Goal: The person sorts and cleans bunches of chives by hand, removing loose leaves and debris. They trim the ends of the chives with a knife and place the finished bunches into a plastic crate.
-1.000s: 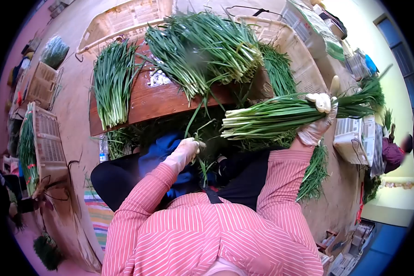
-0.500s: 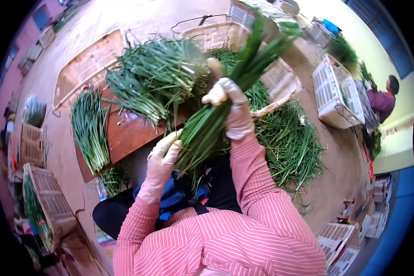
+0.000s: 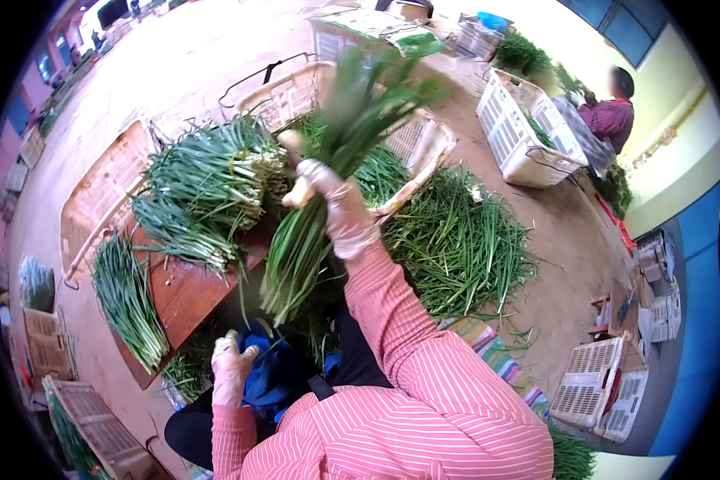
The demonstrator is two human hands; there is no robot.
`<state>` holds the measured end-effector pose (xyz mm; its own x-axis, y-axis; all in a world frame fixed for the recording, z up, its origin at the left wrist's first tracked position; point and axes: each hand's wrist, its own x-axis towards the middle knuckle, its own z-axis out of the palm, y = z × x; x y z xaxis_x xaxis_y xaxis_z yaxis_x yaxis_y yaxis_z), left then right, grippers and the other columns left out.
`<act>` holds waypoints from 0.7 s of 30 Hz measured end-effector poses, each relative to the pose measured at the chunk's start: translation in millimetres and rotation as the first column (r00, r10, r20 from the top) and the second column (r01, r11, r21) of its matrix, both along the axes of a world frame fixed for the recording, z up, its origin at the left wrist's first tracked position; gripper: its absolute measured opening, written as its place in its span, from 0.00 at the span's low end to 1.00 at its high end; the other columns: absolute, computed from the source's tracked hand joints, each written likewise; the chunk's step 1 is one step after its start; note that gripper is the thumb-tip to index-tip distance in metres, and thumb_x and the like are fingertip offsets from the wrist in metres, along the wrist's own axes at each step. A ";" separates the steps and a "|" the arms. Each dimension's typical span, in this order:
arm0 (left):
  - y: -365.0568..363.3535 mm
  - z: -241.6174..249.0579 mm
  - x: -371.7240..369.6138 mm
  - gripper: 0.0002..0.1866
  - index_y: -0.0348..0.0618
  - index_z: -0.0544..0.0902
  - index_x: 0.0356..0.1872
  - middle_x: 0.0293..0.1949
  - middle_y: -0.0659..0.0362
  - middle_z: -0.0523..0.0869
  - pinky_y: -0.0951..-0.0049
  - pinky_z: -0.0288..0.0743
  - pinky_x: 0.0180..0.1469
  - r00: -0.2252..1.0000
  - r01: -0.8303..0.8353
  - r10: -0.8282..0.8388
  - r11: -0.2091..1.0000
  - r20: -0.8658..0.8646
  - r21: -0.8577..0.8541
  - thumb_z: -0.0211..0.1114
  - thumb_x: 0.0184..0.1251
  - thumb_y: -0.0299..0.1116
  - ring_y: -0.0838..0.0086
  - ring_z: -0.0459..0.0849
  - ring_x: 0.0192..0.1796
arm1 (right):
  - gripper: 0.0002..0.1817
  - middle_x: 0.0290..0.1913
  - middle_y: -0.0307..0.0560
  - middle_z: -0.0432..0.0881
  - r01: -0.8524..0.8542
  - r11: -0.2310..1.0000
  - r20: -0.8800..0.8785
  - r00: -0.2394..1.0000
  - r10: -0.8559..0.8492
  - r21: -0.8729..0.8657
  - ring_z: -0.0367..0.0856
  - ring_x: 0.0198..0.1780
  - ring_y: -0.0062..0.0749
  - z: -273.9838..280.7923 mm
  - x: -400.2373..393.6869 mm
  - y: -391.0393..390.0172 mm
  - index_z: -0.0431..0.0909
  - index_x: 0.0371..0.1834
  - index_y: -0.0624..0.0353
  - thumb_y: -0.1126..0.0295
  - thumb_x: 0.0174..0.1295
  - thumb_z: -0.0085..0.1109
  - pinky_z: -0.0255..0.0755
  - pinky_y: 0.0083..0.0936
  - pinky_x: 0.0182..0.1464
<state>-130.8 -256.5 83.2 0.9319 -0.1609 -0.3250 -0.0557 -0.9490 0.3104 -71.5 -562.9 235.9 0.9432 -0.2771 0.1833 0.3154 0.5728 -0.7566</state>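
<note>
My right hand [image 3: 328, 188], in a thin whitish glove, grips a bunch of chives [image 3: 292, 256] round its middle. The bunch slants, its blurred green tops up and to the right and its paler ends down over my lap. My left hand [image 3: 230, 368], gloved too, is low by the blue cloth [image 3: 266, 376] on my lap, apart from the bunch. Its fingers are curled; what they hold, if anything, does not show. A big heap of chives [image 3: 208, 188] lies on the reddish-brown board [image 3: 188, 300], with a smaller bundle [image 3: 128, 300] along its left edge.
Loose green leaves [image 3: 464, 248] are piled on the floor at my right. Behind the board are plastic crates [image 3: 108, 200], and a white crate [image 3: 528, 132] stands farther right. Another person [image 3: 608, 120] works by the wall. A striped mat [image 3: 488, 348] lies near my right side.
My left hand has come away from the chives and dropped toward my lap. My right hand still holds the bunch, and the whole view has turned somewhat to the right.
</note>
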 end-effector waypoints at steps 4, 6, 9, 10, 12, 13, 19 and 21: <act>-52.3 84.1 2.7 0.53 0.37 0.54 0.71 0.64 0.48 0.66 0.63 0.62 0.67 0.990 0.106 0.000 0.645 0.139 -0.757 0.78 0.46 0.34 0.61 0.66 0.66 | 0.19 0.29 0.34 0.79 -0.322 0.911 -0.115 0.946 0.302 -0.257 0.74 0.25 0.16 -2.9 -8.1 48.3 0.77 0.56 0.60 0.71 0.61 0.59 0.69 0.18 0.29; -72.3 89.9 -2.1 0.55 0.38 0.51 0.72 0.65 0.50 0.64 0.65 0.59 0.68 0.996 0.078 -0.001 0.422 0.085 -0.903 0.79 0.44 0.32 0.64 0.65 0.67 | 0.09 0.26 0.32 0.77 -0.287 0.883 -0.050 0.956 0.290 -0.372 0.71 0.26 0.14 -34.2 0.0 89.6 0.80 0.42 0.58 0.70 0.59 0.60 0.68 0.19 0.28; -70.8 38.6 0.2 0.47 0.41 0.55 0.71 0.58 0.51 0.73 0.65 0.63 0.66 0.985 0.037 0.143 0.392 0.101 -0.919 0.75 0.51 0.28 0.66 0.72 0.60 | 0.15 0.34 0.35 0.81 -0.321 0.892 0.067 0.931 0.359 -0.319 0.75 0.36 0.16 -32.2 -14.5 133.0 0.78 0.49 0.61 0.69 0.59 0.62 0.73 0.22 0.41; -64.4 21.1 -1.3 0.46 0.41 0.56 0.70 0.57 0.51 0.74 0.64 0.63 0.66 0.972 0.000 0.219 0.374 0.089 -0.927 0.74 0.51 0.28 0.65 0.73 0.60 | 0.17 0.35 0.36 0.81 -0.315 0.882 0.015 0.940 0.342 -0.351 0.75 0.38 0.17 -39.6 -18.1 140.8 0.76 0.51 0.61 0.69 0.59 0.62 0.73 0.23 0.43; -65.3 24.8 -1.9 0.44 0.41 0.58 0.70 0.56 0.51 0.75 0.63 0.64 0.66 0.949 -0.096 0.315 0.225 -0.021 -0.970 0.73 0.53 0.28 0.65 0.73 0.59 | 0.20 0.38 0.37 0.81 -0.288 0.859 0.026 0.944 0.330 -0.422 0.75 0.40 0.19 -33.3 -27.3 154.3 0.74 0.55 0.61 0.70 0.59 0.61 0.72 0.24 0.45; -63.9 30.3 -2.7 0.42 0.42 0.58 0.69 0.55 0.51 0.75 0.63 0.64 0.66 0.938 -0.133 0.339 0.148 -0.076 -0.980 0.72 0.54 0.28 0.65 0.74 0.59 | 0.22 0.39 0.37 0.81 -0.268 0.848 0.088 0.935 0.343 -0.457 0.75 0.40 0.19 -35.5 -29.8 165.5 0.72 0.58 0.60 0.71 0.58 0.60 0.72 0.24 0.45; -19.7 72.8 9.3 0.36 0.43 0.63 0.68 0.51 0.51 0.78 0.60 0.66 0.65 0.873 -0.194 0.397 -0.245 -0.281 -0.950 0.68 0.58 0.27 0.64 0.76 0.57 | 0.52 0.74 0.59 0.52 -0.015 0.673 0.374 0.822 0.429 -0.739 0.61 0.69 0.53 -14.8 -40.2 170.4 0.49 0.75 0.59 0.55 0.50 0.68 0.57 0.36 0.68; 11.4 82.4 11.5 0.33 0.43 0.64 0.67 0.50 0.51 0.79 0.59 0.66 0.65 0.848 -0.167 0.430 -0.339 -0.310 -0.926 0.66 0.59 0.27 0.63 0.77 0.56 | 0.51 0.72 0.62 0.55 -0.038 0.643 0.310 0.853 0.419 -0.765 0.51 0.74 0.48 14.1 -39.0 130.7 0.49 0.74 0.64 0.57 0.51 0.69 0.44 0.35 0.74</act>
<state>-119.4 -245.1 165.6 0.9805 0.1837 -0.0698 -0.0453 0.5570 0.8293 -110.5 -432.2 250.0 0.7203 0.3346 0.6076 0.6404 0.0158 -0.7679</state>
